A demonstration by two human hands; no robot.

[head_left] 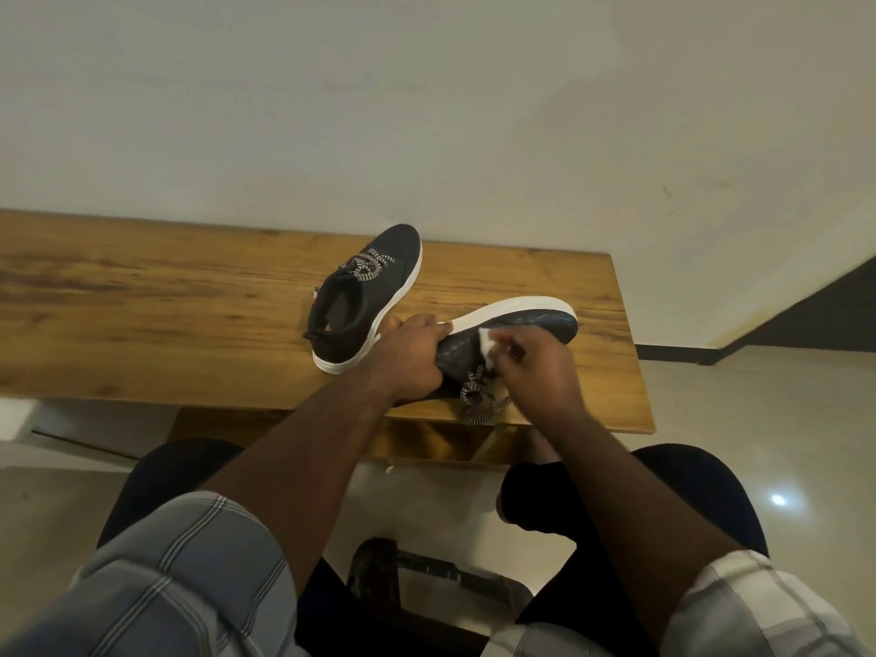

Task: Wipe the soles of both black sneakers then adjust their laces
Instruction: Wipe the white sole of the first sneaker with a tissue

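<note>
In the head view, a wooden tabletop (142, 296) crosses the middle of the frame below a pale wall. Just left of centre, an upright black sneaker (365, 296) with a white sole and black-and-white patterned laces stands on the wood, its toe pointing toward the top of the frame.

Right of centre, near the tabletop's lower edge, a second black sneaker (526, 320) lies tipped on its side, its dark tread facing the camera and its white sole rim along the top. Its patterned laces (483, 403) spill over the near edge of the tabletop.

The left hand (407, 358) grips the heel end of this tipped sneaker, fingers curled round it and fingertips lying on the white rim. The right hand (535, 367) pinches a small white wipe (487, 343) between curled fingers and holds it against the tread near the middle of the sole; this hand is slightly blurred.

Plaid sleeves and dark-clad knees fill the bottom of the frame, above a glossy pale floor.
</note>
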